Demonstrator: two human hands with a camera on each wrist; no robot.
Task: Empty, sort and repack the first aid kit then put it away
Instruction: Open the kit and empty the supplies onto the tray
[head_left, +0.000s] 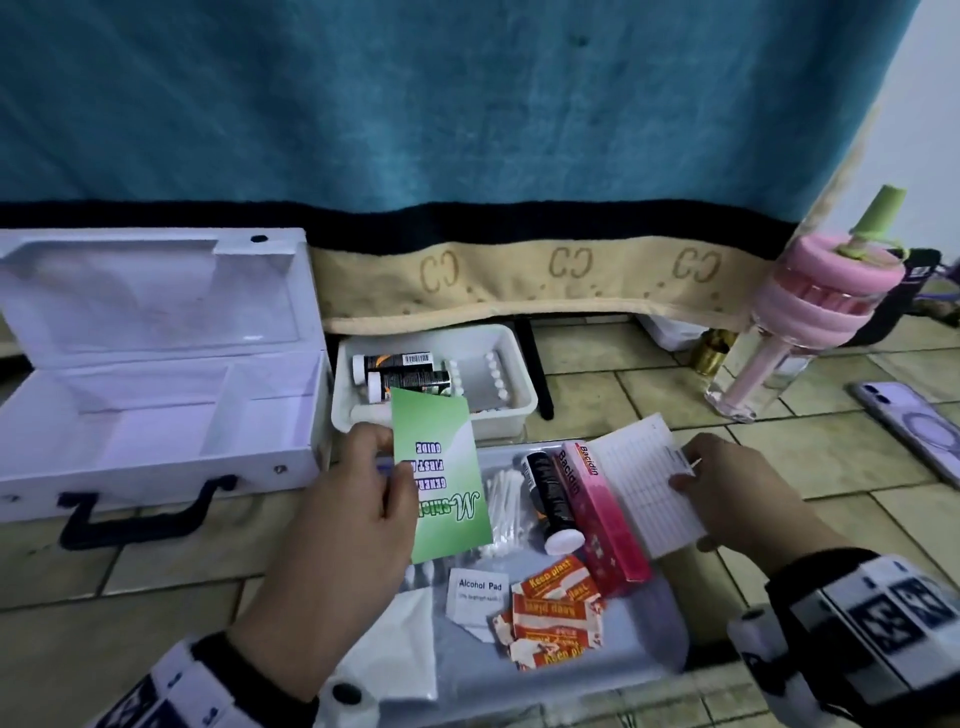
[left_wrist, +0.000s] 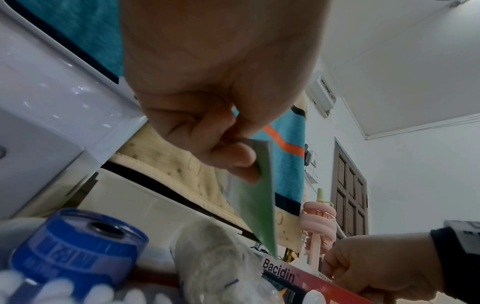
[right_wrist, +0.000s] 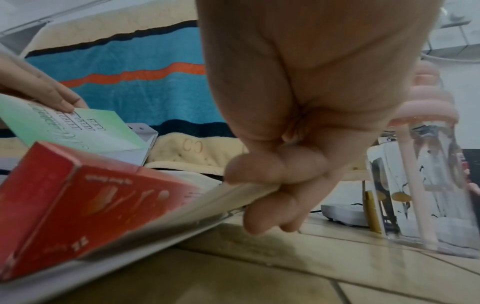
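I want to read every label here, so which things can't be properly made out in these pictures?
- Green guide: head view, title partly covered by the left hand.
- White sheet: head view, print too small to read.
- Blue roll: left wrist view, lettering blurred.
- Phone: head view, cut off by the right edge.

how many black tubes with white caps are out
3: two black tubes in the small white bin, one on the tray beside the Bacidin box. More may be hidden.
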